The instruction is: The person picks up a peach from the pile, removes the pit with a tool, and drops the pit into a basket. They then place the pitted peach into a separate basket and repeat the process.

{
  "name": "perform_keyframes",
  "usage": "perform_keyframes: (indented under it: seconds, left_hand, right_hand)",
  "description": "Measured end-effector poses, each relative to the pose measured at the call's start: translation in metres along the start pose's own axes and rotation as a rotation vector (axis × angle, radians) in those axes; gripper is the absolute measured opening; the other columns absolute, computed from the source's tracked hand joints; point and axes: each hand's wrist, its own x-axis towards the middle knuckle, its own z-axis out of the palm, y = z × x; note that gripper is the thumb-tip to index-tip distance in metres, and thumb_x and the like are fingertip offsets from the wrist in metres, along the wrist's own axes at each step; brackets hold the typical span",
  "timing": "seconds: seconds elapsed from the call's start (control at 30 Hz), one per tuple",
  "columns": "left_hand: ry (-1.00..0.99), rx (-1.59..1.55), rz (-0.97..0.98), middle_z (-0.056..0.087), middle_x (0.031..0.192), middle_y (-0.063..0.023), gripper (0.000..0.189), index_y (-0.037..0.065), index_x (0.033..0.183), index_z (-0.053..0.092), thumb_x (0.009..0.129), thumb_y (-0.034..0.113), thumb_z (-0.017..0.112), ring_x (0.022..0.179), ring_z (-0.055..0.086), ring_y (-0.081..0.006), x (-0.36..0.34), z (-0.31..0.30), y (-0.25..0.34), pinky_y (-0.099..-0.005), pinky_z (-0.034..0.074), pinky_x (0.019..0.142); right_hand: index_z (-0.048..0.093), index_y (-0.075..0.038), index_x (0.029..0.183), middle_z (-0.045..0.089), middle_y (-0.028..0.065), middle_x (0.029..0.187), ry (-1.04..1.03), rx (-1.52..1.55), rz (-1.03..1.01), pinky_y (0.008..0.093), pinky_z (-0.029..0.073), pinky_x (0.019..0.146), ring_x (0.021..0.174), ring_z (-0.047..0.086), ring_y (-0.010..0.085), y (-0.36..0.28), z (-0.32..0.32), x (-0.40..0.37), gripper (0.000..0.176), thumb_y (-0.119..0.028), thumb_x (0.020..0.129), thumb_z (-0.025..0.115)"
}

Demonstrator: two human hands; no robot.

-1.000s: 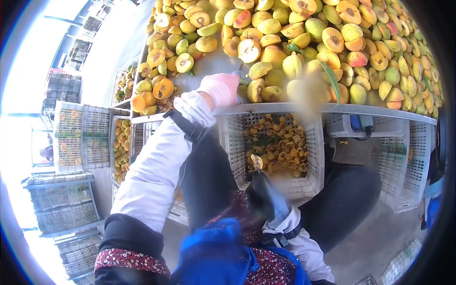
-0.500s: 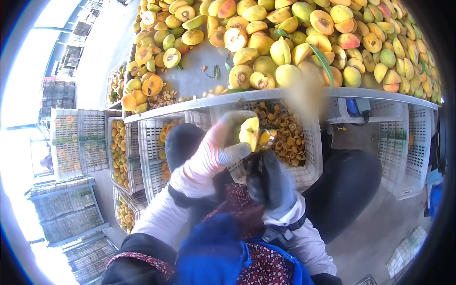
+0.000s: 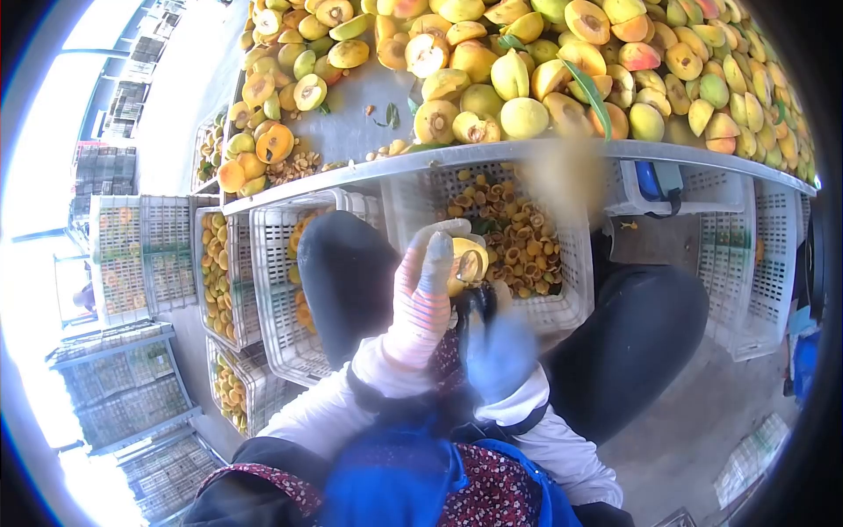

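Grey metal tabletop [image 3: 351, 132] above a concrete floor [image 3: 694, 439]; white crates [image 3: 132, 255] stacked left in bright daylight.

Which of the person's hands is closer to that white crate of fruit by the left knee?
Left. The left hand is just right of the crate, holding a yellow fruit half; the right hand sits farther right.

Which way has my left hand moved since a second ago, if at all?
Yes. The left hand has come down off the table, past its front edge, and now holds a fruit over the pit crate.
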Motion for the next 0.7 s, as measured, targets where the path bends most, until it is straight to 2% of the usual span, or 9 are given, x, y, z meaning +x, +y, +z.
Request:
perform_keyframes:
  seconds: [0.13,0.3,0.4,0.6,0.7]
  left_hand:
    - [-0.014,0.095,0.023,0.064,0.09,-0.0068,0.032,0.001,0.105,0.06,0.097,0.031,0.051,0.083,0.058,-0.0109,0.001,0.0,-0.005,-0.0234,0.046,0.077]
    - [-0.038,0.185,0.032,0.063,0.088,-0.0055,0.031,0.001,0.103,0.061,0.097,0.029,0.05,0.079,0.056,-0.0102,-0.002,-0.002,-0.007,-0.0229,0.045,0.074]
    - [0.047,0.098,0.082,0.062,0.087,-0.0046,0.03,0.002,0.102,0.061,0.097,0.029,0.05,0.078,0.055,-0.0096,-0.008,0.01,-0.008,-0.0227,0.045,0.072]
    - [0.016,0.19,0.17,0.062,0.085,-0.0031,0.026,0.001,0.101,0.062,0.098,0.024,0.049,0.075,0.054,-0.0084,-0.007,0.011,-0.009,-0.0221,0.044,0.069]
    - [-0.017,0.207,0.089,0.061,0.083,-0.003,0.025,0.001,0.099,0.062,0.097,0.022,0.049,0.073,0.052,-0.0069,-0.006,0.01,-0.007,-0.0211,0.043,0.067]
  right_hand:
    - [0.05,-0.003,0.101,0.059,0.0212,0.076,0.024,-0.144,-0.136,0.047,0.044,0.056,0.067,0.057,0.0421,0.011,0.008,-0.009,0.024,-0.024,0.092,0.053]
    - [0.05,-0.003,0.101,0.058,0.0223,0.078,-0.12,0.117,0.065,0.0464,0.044,0.059,0.071,0.057,0.043,0.003,-0.004,-0.004,0.023,-0.024,0.092,0.052]
    - [0.05,-0.003,0.1,0.058,0.0229,0.079,-0.108,0.175,0.126,0.0463,0.044,0.06,0.073,0.057,0.0434,-0.001,-0.004,-0.003,0.022,-0.024,0.092,0.051]
    - [0.05,-0.002,0.102,0.058,0.0227,0.08,-0.056,0.266,0.121,0.0459,0.044,0.062,0.074,0.058,0.0433,-0.002,-0.001,-0.004,0.022,-0.023,0.093,0.05]
    - [0.051,-0.002,0.105,0.059,0.0228,0.081,-0.137,0.335,0.097,0.0454,0.045,0.063,0.075,0.058,0.0428,0.01,-0.001,-0.007,0.024,-0.022,0.093,0.05]
